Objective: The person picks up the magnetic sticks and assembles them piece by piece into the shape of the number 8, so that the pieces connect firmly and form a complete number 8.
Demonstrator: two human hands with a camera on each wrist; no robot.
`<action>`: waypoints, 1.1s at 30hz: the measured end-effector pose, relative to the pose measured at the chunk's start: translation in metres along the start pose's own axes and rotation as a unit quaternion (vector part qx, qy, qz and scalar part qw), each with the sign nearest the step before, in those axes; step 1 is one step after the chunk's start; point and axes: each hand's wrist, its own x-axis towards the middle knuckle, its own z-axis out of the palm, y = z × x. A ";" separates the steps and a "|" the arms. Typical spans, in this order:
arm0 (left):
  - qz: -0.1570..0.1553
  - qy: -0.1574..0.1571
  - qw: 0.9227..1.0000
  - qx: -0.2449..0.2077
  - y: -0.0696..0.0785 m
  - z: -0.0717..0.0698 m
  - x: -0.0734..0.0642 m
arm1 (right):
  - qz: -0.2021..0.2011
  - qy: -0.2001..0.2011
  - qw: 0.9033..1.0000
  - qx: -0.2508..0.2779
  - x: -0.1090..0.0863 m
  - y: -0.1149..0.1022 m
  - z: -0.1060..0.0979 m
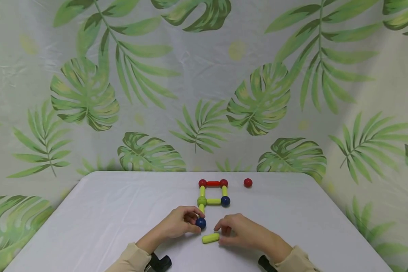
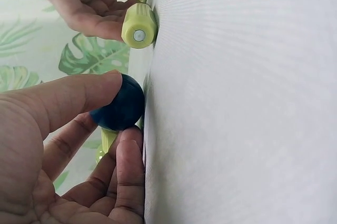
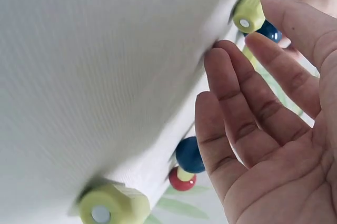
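Note:
My left hand (image 1: 180, 223) holds a dark blue ball (image 1: 201, 223) between thumb and fingers, low against the table. A short yellow-green rod (image 1: 201, 209) runs from that ball to a green ball (image 1: 202, 201), the corner of a flat square of magnetic rods and balls. Two red balls, a red rod (image 1: 213, 184) and another blue ball (image 1: 226, 201) belong to the square. My right hand (image 1: 243, 232) hovers with loosely bent fingers beside a loose yellow-green rod (image 1: 210, 238). In the right wrist view, the thumb lies close to this rod (image 3: 255, 4); whether they touch is unclear.
A single red ball (image 1: 248, 183) lies right of the square, near the far edge. Another yellow-green rod (image 3: 113, 206) shows low in the right wrist view. The white table (image 1: 88, 211) ends at a leaf-patterned backdrop (image 1: 204, 75).

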 end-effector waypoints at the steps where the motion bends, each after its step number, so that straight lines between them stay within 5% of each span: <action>1: 0.000 0.000 1.000 0.000 0.000 0.000 0.000 | 0.000 0.002 1.000 0.002 0.000 0.000 0.001; 14: -0.003 0.000 1.000 0.002 0.002 0.000 -0.001 | -0.028 0.041 0.999 -0.011 -0.003 -0.001 0.008; 33: -0.009 0.001 1.000 -0.006 -0.001 -0.001 0.001 | -0.016 0.043 0.999 -0.005 0.004 0.003 0.007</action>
